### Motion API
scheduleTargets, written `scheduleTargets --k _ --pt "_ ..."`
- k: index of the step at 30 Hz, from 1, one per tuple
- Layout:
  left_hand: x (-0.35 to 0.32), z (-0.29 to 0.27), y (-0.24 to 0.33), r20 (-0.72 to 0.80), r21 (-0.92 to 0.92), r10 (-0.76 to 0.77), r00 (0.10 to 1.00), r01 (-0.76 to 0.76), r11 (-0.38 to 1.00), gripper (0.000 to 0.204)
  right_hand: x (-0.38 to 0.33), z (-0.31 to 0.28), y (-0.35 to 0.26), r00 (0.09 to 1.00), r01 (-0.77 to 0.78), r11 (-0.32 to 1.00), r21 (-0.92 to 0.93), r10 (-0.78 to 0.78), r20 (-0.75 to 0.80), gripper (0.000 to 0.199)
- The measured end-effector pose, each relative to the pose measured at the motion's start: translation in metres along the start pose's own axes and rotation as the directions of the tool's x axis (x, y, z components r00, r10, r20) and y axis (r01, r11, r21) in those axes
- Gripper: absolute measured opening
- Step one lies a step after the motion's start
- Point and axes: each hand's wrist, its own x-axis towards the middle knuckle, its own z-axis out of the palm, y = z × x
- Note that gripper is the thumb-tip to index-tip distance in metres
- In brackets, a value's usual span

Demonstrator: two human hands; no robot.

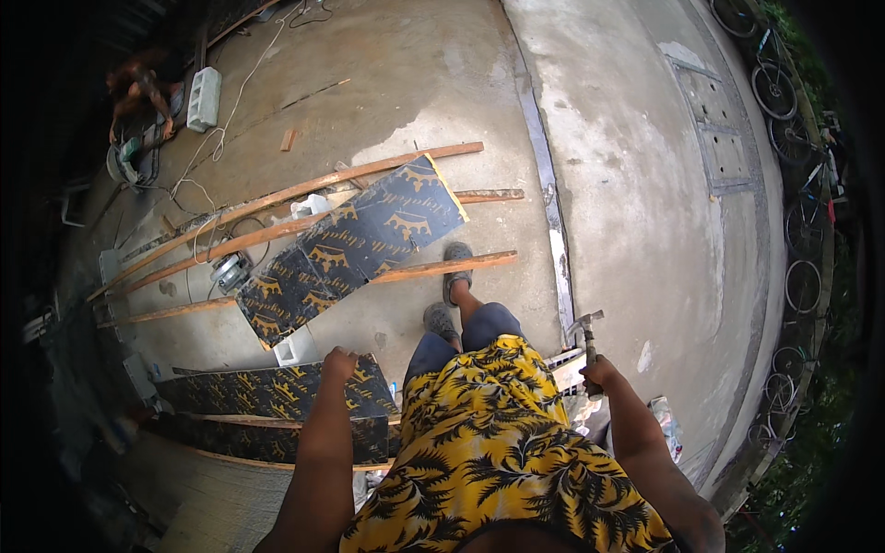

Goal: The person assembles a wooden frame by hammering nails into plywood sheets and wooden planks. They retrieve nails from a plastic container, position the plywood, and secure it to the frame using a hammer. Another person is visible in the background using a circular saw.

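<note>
A claw hammer (pixel 589 339) stands upright in my right hand (pixel 598 371), which is wrapped round its handle; the metal head is uppermost. My left hand (pixel 340 363) is curled closed in front of a black panel with gold crown prints (pixel 249 392). Whether those fingers hold anything small is hidden. Ahead and to the left, another black printed panel (pixel 364 230) lies slantwise across long wooden boards (pixel 433 267). A circular saw (pixel 230 273) rests by the boards, close to that panel's left end.
At the far left a person (pixel 143 92) bends over a power tool (pixel 124 164), next to a concrete block (pixel 204 100). A pale cord (pixel 221 138) snakes over the concrete floor (pixel 627 184). A grooved strip (pixel 553 221) runs ahead, and several bicycles (pixel 774 90) line the right edge.
</note>
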Motion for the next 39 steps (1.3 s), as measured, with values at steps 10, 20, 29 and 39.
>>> scheduleTargets --k 10,20,29,39 --pt "-0.043 -0.062 0.09 0.04 0.255 0.371 0.928 -0.368 0.894 0.051 -0.039 0.029 0.178 0.964 -0.169 0.952 0.255 0.105 0.246 0.031" --pt "-0.041 -0.001 0.353 0.328 0.537 0.295 0.897 -0.434 0.723 0.071 -0.043 -0.009 0.281 0.986 -0.01 0.893 0.449 -0.066 0.152 0.035" --pt "-0.158 0.137 0.658 0.586 0.521 0.396 0.707 -0.703 0.485 0.052 -0.093 -0.054 0.379 0.92 0.389 0.009 0.921 0.051 -0.389 0.055" --pt "-0.271 0.356 1.037 0.748 0.568 0.36 0.558 -0.818 0.09 0.039 0.036 -0.165 0.41 0.889 -0.083 0.017 0.996 0.454 0.066 0.049"
